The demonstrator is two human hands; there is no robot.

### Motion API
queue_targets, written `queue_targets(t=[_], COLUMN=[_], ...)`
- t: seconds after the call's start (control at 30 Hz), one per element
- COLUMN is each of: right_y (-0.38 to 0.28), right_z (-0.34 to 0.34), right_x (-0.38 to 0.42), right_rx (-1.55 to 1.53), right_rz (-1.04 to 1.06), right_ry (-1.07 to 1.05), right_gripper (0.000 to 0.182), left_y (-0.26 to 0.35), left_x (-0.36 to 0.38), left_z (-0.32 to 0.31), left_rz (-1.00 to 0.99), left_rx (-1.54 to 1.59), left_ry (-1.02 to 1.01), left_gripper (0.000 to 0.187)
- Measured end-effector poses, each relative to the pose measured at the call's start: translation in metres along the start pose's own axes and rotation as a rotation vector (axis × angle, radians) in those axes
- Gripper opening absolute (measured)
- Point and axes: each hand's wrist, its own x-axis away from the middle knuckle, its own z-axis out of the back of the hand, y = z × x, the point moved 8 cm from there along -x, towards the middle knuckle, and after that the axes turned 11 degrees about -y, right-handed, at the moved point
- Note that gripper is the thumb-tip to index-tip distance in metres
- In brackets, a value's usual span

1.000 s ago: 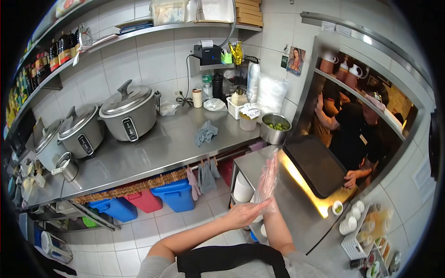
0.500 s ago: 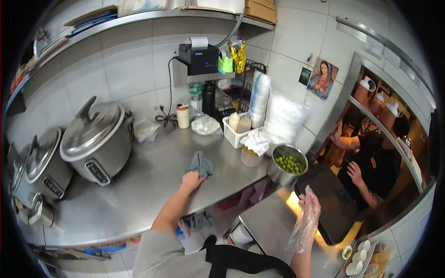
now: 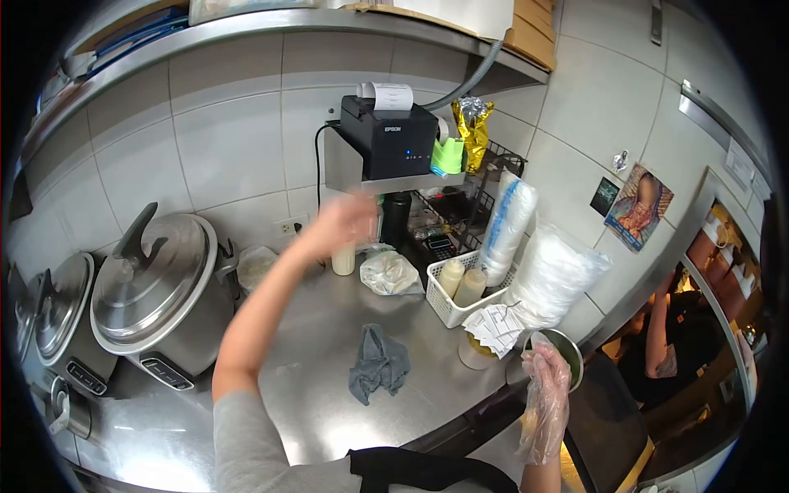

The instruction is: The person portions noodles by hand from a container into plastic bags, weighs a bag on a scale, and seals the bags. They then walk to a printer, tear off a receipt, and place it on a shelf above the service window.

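Note:
My left hand [image 3: 349, 226] is raised over the counter's back, in front of the bottle and below the black printer [image 3: 390, 135]; motion smears its fingers. A crumpled grey-blue cloth [image 3: 378, 364] lies by itself on the steel counter [image 3: 304, 361]. In a clear plastic glove, my right hand [image 3: 548, 382] is held up in front of the metal pot [image 3: 574, 349], its fingers bent together; whether anything is between them is hidden. Left of that pot stands a tub [image 3: 477, 353] with paper slips [image 3: 496, 327] on top.
Large cookers [image 3: 168, 287] stand at the left. A white basket [image 3: 448, 311] holds bottles, beside wrapped cups [image 3: 509, 222] and a white plastic bag [image 3: 559, 267]. A shelf [image 3: 271, 20] runs overhead. Another person [image 3: 682, 345] is beyond the opening at right.
My left hand has let go of the cloth and risen toward the printer; the cloth stays on the counter. The view has shifted closer to the wall. My gloved right hand stays raised.

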Motion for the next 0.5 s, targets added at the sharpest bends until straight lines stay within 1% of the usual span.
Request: queue_targets(t=[0.03, 0.07, 0.1, 0.17, 0.2, 0.27, 0.3, 0.33, 0.4, 0.47, 0.5], right_y=[-0.008, -0.016, -0.019, -0.022, -0.023, -0.025, -0.027, -0.028, -0.023, -0.025, -0.020], right_z=[-0.013, -0.022, -0.032, -0.048, -0.057, -0.062, -0.064, -0.065, -0.055, -0.038, -0.029], right_x=[-0.006, -0.013, -0.024, -0.031, -0.033, -0.034, -0.033, -0.030, -0.025, -0.020, -0.016], right_rx=[-0.004, -0.006, 0.011, 0.015, 0.014, 0.029, 0.087, 0.143, 0.127, 0.145, 0.162], right_rz=[0.054, 0.110, 0.135, 0.147, 0.155, 0.177, 0.200, 0.219, 0.203, 0.247, 0.212], right_ry=[-0.030, -0.056, -0.155, -0.166, -0.188, -0.202, -0.233, -0.265, -0.264, -0.235, -0.205], right_gripper=[0.028, 0.029, 0.026, 0.024, 0.022, 0.023, 0.024, 0.025, 0.026, 0.027, 0.029], left_y=[-0.016, -0.020, -0.011, -0.047, -0.051, -0.061, -0.054, -0.053, -0.033, 0.026, 0.037], left_x=[-0.031, -0.057, -0.078, -0.138, -0.155, -0.186, -0.191, -0.193, -0.176, -0.106, -0.063], left_z=[0.048, 0.093, 0.118, 0.133, 0.134, 0.123, 0.123, 0.119, 0.124, 0.120, 0.114], left_rz=[-0.009, -0.063, -0.005, 0.157, 0.148, 0.366, 0.307, 0.305, -0.102, -0.298, -0.298], left_rx=[0.203, -0.018, -0.026, 0.016, 0.028, -0.220, -0.224, -0.216, 0.216, 0.367, 0.292], left_ry=[0.315, 0.600, 0.711, 0.685, 0.682, 0.533, 0.539, 0.528, 0.671, 0.724, 0.754], left_gripper=[0.032, 0.033, 0.039, 0.049, 0.049, 0.057, 0.061, 0.061, 0.063, 0.063, 0.062])
